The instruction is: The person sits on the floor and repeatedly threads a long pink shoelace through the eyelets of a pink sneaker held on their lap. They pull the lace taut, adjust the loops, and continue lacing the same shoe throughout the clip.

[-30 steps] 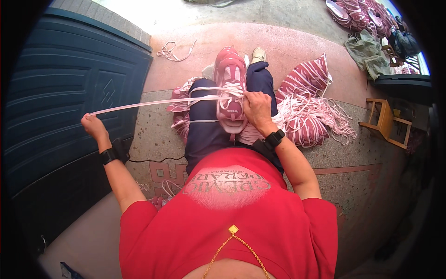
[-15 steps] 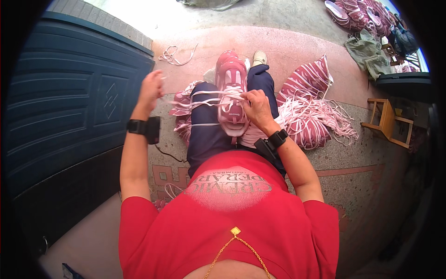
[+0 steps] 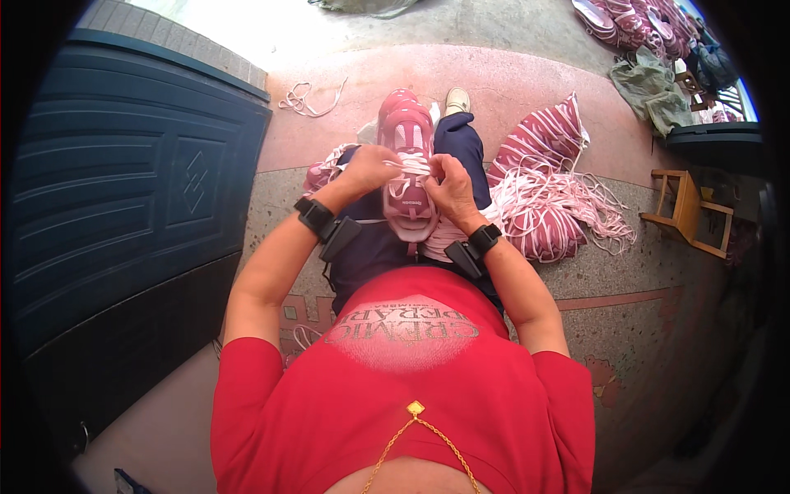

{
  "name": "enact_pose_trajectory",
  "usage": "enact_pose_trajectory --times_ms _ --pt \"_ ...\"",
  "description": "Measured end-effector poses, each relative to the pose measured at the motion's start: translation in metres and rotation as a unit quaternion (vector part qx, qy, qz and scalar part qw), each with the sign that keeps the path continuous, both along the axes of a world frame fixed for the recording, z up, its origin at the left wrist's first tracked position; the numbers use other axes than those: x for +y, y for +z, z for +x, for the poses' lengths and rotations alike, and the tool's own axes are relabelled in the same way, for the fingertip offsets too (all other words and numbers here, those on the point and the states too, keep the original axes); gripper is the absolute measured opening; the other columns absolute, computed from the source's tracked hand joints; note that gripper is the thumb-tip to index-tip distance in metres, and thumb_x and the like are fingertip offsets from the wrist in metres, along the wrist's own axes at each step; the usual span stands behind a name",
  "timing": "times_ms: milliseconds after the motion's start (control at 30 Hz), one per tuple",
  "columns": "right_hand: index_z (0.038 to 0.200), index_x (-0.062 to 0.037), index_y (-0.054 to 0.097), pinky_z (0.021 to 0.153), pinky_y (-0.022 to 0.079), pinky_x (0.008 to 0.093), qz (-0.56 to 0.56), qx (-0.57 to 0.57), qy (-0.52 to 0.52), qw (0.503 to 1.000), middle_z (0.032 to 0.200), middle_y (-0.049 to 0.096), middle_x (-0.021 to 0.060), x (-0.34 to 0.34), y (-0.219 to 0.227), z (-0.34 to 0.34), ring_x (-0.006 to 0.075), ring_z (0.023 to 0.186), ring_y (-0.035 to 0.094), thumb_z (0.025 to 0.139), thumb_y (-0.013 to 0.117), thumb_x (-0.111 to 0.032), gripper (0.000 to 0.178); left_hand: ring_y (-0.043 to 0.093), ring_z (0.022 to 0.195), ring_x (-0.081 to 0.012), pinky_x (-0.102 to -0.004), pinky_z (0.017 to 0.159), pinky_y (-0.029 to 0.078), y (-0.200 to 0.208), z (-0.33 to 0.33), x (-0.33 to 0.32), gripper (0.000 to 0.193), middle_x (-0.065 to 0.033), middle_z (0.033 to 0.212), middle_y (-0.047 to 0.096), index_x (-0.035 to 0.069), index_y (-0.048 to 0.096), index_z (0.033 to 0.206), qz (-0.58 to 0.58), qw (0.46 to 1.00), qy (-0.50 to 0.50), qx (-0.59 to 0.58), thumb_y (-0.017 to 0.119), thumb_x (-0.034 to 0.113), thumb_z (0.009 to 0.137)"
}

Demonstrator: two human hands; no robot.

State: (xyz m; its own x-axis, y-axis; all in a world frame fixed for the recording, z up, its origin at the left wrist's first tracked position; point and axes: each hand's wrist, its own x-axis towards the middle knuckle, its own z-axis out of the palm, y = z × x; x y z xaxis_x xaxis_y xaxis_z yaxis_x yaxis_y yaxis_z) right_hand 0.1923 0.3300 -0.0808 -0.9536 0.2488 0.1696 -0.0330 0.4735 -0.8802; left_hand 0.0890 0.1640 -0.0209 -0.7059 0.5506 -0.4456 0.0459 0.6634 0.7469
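A pink sneaker [image 3: 409, 203] rests between my thighs, its toe away from me and its heel opening toward my belly. White shoelace [image 3: 409, 162] crosses its upper in several rows. At the sneaker's left edge my left hand [image 3: 372, 170] is closed in a pinch on the lace. My right hand [image 3: 451, 188], opposite it, has thumb and fingers pinched on the lace at the right eyelet edge. Both hands touch or nearly touch the shoe, and the fingertips are partly hidden.
Right of my leg lies a pile of pink shoe uppers [image 3: 539, 144] with a heap of pale laces [image 3: 568, 206]. More pink pieces [image 3: 319, 174] lie at my left. A loose lace [image 3: 309, 100] is on the floor. A dark blue door [image 3: 148, 165] stands left, a wooden stool [image 3: 687, 212] right.
My left hand has come from far left, with the lace drawn out, back to the shoe's left edge. The right hand has stayed at the shoe's right edge.
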Motion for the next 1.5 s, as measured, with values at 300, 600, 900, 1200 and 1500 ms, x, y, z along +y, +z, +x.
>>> enact_pose_trajectory --times_ms 300,600,900,1200,1500 --pt "0.095 -0.0028 0.056 0.065 0.048 0.0294 -0.056 -0.022 0.009 0.998 0.079 0.058 0.0079 0.005 -0.005 0.002 0.0176 0.071 0.058 0.075 0.066 -0.006 0.022 0.065 0.068 -0.0331 -0.0412 0.063 0.05 -0.023 -0.009 0.045 0.023 -0.0216 0.072 0.064 0.0 0.067 0.079 -0.125 0.954 -0.239 0.131 0.065 0.021 0.071" --pt "0.104 0.0018 0.056 0.073 0.048 0.0244 -0.346 -0.175 0.217 0.896 0.089 0.061 0.0054 0.028 -0.005 -0.019 0.0101 0.083 0.057 0.089 0.052 -0.006 0.017 0.063 0.059 -0.0203 -0.0322 0.05 0.049 -0.012 0.024 0.023 0.009 -0.0059 0.065 0.06 0.009 0.059 0.089 -0.014 0.816 -0.325 0.479 0.056 0.017 0.083" --pt "0.104 0.0004 0.057 0.071 0.046 0.0215 -0.34 -0.199 0.216 0.893 0.089 0.06 0.0014 0.027 -0.004 -0.022 0.0073 0.081 0.056 0.09 0.055 -0.008 0.015 0.065 0.076 -0.0313 -0.0385 0.066 0.049 -0.017 0.007 -0.015 0.02 -0.0167 0.079 0.066 0.002 0.067 0.089 -0.033 0.969 -0.105 0.221 0.064 0.02 0.08" --pt "0.091 0.0005 0.061 0.064 0.047 0.0229 -0.287 -0.202 0.176 0.92 0.079 0.06 0.0014 0.026 0.005 -0.02 0.0086 0.072 0.056 0.08 0.062 -0.004 0.012 0.065 0.07 -0.03 -0.0369 0.063 0.049 0.001 0.007 -0.004 0.021 -0.0155 0.076 0.065 0.001 0.066 0.082 -0.104 0.967 -0.192 0.133 0.064 0.022 0.078" --pt "0.086 -0.0033 0.06 0.075 0.045 0.0394 0.154 0.097 0.071 0.981 0.079 0.057 0.0118 0.007 0.02 -0.005 0.0309 0.081 0.053 0.077 0.061 -0.004 0.01 0.059 0.058 -0.0228 -0.0355 0.055 0.049 0.017 0.018 -0.076 0.005 -0.0055 0.071 0.052 0.01 0.054 0.077 -0.08 0.765 -0.383 0.511 0.058 0.012 0.074"
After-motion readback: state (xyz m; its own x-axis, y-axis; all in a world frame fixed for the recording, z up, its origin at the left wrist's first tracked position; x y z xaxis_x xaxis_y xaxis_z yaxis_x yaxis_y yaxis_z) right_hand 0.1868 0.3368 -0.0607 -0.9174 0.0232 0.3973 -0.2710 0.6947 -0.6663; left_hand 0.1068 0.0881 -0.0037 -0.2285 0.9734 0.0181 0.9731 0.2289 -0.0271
